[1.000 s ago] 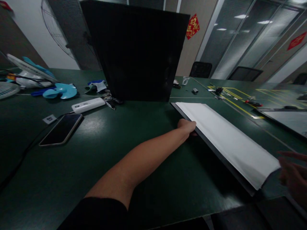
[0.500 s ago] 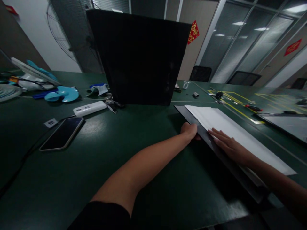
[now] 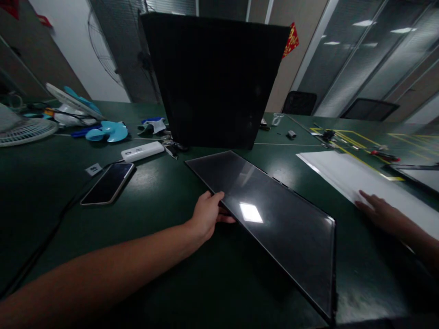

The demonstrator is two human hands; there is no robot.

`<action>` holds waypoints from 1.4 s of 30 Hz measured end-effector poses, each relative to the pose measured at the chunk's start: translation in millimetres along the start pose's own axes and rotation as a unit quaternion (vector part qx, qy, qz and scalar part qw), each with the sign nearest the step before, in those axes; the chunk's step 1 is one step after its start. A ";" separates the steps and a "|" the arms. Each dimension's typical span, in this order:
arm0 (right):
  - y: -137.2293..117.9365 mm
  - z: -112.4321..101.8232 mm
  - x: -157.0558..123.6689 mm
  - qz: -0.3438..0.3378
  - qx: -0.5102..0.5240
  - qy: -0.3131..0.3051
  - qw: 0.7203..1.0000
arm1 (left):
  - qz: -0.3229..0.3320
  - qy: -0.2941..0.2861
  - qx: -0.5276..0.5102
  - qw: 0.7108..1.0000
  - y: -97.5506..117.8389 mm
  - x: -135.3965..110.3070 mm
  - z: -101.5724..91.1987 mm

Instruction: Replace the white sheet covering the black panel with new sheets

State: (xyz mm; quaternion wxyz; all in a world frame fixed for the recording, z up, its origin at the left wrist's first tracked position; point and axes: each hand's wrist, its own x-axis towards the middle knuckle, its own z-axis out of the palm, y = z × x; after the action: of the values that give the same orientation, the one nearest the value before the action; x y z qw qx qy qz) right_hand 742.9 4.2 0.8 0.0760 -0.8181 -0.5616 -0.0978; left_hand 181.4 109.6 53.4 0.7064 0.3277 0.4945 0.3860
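Note:
My left hand (image 3: 207, 214) grips the long near edge of a thin dark screen panel (image 3: 270, 228), thumb on the glossy face and fingers underneath. The panel is tilted, its left edge raised off the table, and a bright lamp reflection shows on it. To the right, my right hand (image 3: 380, 210) rests on the near edge of white sheets (image 3: 346, 171), fingers stretched out. Part of the sheets runs out of view on the right.
A large black board (image 3: 216, 82) stands upright behind the panel. On the left are a phone (image 3: 109, 183), a white power bank (image 3: 142, 151) with a cable, blue fan blades (image 3: 107, 131) and a fan grille (image 3: 32, 130). A red-handled tool (image 3: 386, 156) lies at the far right.
The dark panel has come away from the white sheets and moved left in my left hand, its glossy face now upward. My right hand has stayed by the sheets.

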 end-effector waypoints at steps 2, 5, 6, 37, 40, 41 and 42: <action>12.6 1.4 2.8 0.029 -0.002 -0.036 0.999 | 0.007 0.051 -0.014 0.999 3.0 -18.1 -23.3; 18.3 -5.2 1.9 0.068 -0.030 -0.092 0.993 | 0.015 0.120 -0.069 0.990 -0.7 -45.2 -37.4; 15.1 -9.9 0.0 0.071 -0.045 -0.101 0.991 | 0.014 0.126 -0.092 0.988 -3.8 -53.0 -38.0; -289.4 -26.0 -63.6 -0.450 0.143 -0.039 0.881 | 0.183 0.133 0.665 0.712 50.4 27.8 -162.8; -287.9 -26.0 -62.5 -0.447 0.147 -0.055 0.880 | 0.176 0.108 0.681 0.702 48.8 28.9 -160.9; -287.9 -26.2 -62.7 -0.447 0.148 -0.060 0.880 | 0.180 0.101 0.684 0.699 47.8 29.5 -161.2; -288.2 -26.3 -63.3 -0.447 0.151 -0.064 0.879 | 0.187 0.097 0.687 0.696 46.4 30.4 -162.1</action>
State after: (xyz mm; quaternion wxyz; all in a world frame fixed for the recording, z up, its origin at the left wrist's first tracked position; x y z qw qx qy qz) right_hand 449.6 43.8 14.9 0.1108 -0.4629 -0.8793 0.0173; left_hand 23.3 171.8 31.1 0.1462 0.7685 0.6161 0.0926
